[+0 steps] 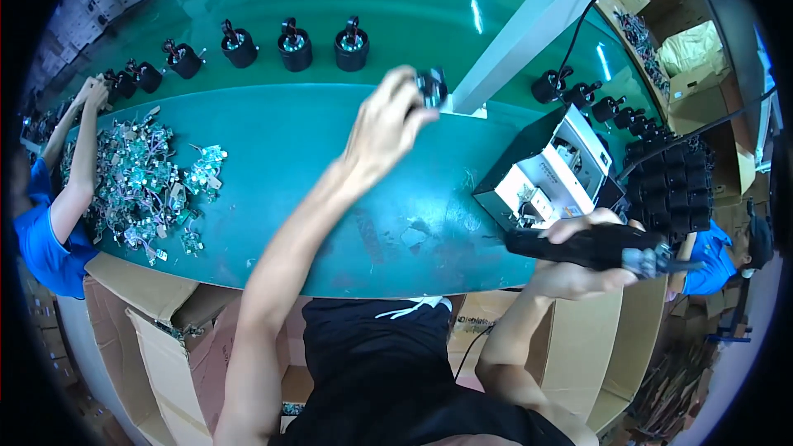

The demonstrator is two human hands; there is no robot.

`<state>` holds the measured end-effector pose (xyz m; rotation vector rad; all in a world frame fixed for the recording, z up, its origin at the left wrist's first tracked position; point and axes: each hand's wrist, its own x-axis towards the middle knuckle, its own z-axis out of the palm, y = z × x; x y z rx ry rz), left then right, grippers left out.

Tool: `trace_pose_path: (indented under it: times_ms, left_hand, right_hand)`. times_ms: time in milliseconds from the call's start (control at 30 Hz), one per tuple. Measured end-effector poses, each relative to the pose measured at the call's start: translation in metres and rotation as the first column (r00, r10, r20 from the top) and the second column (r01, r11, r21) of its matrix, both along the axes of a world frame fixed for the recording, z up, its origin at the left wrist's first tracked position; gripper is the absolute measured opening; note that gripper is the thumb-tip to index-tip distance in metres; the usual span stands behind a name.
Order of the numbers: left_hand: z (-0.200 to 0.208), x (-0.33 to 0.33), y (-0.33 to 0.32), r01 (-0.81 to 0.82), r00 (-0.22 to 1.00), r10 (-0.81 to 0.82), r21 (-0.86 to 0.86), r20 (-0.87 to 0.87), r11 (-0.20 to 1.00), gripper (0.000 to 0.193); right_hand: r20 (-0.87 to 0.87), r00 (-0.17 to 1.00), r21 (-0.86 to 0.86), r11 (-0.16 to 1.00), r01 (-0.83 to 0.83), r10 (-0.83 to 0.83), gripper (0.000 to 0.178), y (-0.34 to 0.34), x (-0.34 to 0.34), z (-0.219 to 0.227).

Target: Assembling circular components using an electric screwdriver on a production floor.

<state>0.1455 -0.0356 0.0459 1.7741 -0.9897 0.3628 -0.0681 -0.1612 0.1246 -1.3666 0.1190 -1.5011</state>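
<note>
My left hand point(384, 120) reaches out over the far edge of the green work mat, its fingers closed on a small black cylindrical part point(432, 89). That part is slightly blurred and partly covered by the fingers. At the right, my right hand point(578, 277) is wrapped round a black electric screwdriver point(586, 246), whose metal tip points to the right. Just beyond the screwdriver stands an open box point(541, 173) holding small white and metal pieces. Several black cylindrical housings point(295, 49) with wires and a bracket on top stand in a row on the green belt.
A heap of green circuit boards point(136, 182) lies at the left, near a co-worker's hands point(95, 92). A white post point(529, 37) rises beyond my left hand. Stacked black housings point(673, 186) and another co-worker point(714, 260) are at the right. Cardboard boxes point(178, 372) stand below the near edge.
</note>
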Motion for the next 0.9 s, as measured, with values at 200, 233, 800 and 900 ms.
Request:
trace_pose_path:
  times_ms: [200, 233, 800, 900]
  left_hand:
    - [-0.016, 0.088, -0.041, -0.045, 0.964, 0.108, 0.253, -0.241, 0.966, 0.016]
    - [-0.019, 0.094, -0.044, -0.021, 0.941, 0.129, 0.328, -0.312, 0.944, 0.015]
    - [0.016, 0.165, -0.218, 0.597, 0.721, -0.534, 0.003, -0.443, 0.803, 0.025]
    - [-0.015, 0.155, -0.266, 0.799, 0.599, -0.709, 0.212, -0.372, 0.563, 0.033]
  right_hand:
    - [-0.213, 0.976, 0.023, 0.999, -0.036, 0.040, 0.077, 0.010, -0.004, -0.040]
    - [-0.238, 0.970, 0.018, 0.999, -0.040, 0.044, 0.077, 0.009, -0.006, -0.042]
    - [-0.109, 0.974, 0.037, 0.980, -0.194, 0.197, 0.074, -0.001, -0.020, -0.052]
    - [-0.113, 0.972, 0.072, 0.977, -0.199, 0.206, 0.071, -0.006, -0.024, -0.047]
